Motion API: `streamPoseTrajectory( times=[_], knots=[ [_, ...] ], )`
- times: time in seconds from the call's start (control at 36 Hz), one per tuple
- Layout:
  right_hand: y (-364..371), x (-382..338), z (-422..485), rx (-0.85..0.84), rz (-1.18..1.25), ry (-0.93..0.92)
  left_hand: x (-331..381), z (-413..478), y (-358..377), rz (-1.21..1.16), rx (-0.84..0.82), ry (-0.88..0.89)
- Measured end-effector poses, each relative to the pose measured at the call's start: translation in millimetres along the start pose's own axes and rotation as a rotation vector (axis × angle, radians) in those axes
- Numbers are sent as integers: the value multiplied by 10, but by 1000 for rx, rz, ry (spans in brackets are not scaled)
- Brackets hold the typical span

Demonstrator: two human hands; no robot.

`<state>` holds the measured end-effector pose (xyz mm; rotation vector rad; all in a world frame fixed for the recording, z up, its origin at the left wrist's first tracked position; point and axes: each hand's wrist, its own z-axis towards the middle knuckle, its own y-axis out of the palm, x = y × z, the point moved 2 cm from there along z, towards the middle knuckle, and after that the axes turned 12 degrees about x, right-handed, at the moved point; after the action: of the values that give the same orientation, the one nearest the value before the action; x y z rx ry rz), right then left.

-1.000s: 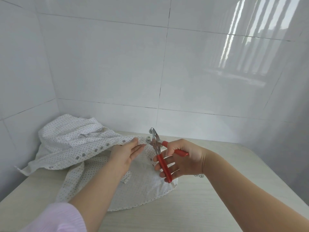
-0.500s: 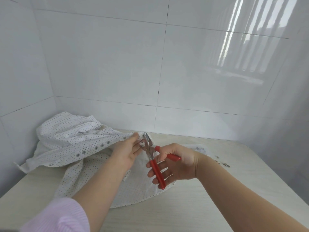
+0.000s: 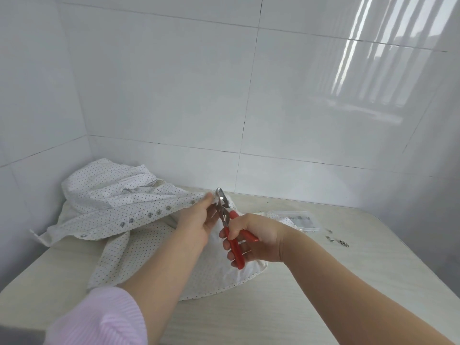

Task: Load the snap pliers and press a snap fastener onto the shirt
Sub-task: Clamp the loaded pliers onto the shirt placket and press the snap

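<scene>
Pinching the placket edge of the shirt (image 3: 129, 215), our left hand (image 3: 199, 220) feeds cloth right up to the metal head of the pliers (image 3: 227, 220); thumb and fingers are clamped on the fabric. Our right hand (image 3: 254, 237) is wrapped round the red handles, fingers curled, and the handles look only partly squeezed. Whether a snap sits in the head we cannot tell; it is too small to see. We judge loading is likely behind us and the press itself is what remains: the cloth edge is at the jaws, touching or nearly so. Left of the pliers, the shirt lies rumpled on the table (image 3: 298, 307), white with dark dots, a row of metal snaps already running along its placket. Right of the pliers sit a clear box (image 3: 305, 220) and loose snaps (image 3: 337, 241).
</scene>
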<state>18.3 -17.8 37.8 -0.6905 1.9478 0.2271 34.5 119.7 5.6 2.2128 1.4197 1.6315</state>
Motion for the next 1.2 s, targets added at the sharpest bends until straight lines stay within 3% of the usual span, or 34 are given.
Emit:
streamPoseTrajectory(
  times=[0.64, 0.95, 1.03, 1.2],
  knots=[
    [27, 39, 68, 212, -194, 58, 66, -36, -81, 44, 6, -57],
    [112, 120, 227, 277, -355, 57, -80, -37, -133, 600, -236, -107],
    [102, 130, 265, 313, -378, 61, -119, -52, -161, 610, -277, -139],
    [148, 216, 388, 367, -382, 84, -196, 18, -224, 586, -204, -186]
  ],
)
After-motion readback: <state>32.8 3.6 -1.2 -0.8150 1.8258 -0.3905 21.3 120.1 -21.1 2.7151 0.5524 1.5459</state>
